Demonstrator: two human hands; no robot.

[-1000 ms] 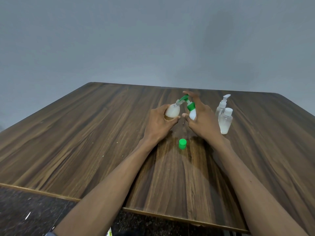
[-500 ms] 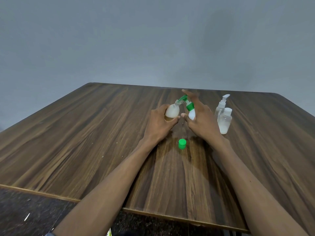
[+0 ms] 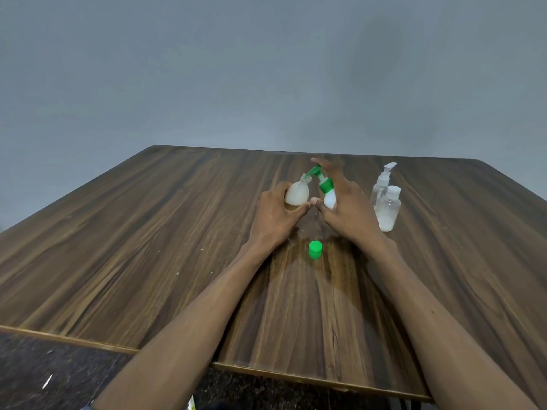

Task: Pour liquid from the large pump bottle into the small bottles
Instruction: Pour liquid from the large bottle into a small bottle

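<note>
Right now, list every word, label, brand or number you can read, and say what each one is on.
No readable text anywhere in this view.
Pump bottle in the right hand: no label shows.
Small bottle in the left hand: plain.
Two clear bottles on the table: no print visible.
Green cap: blank.

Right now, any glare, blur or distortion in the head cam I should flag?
Head view: wide-angle warp bows the table edges; soft, even light, faint shadows under the forearms; mild sheen on the wood near the green cap; the clear bottles look soft but readable; no motion blur on the hands.
</note>
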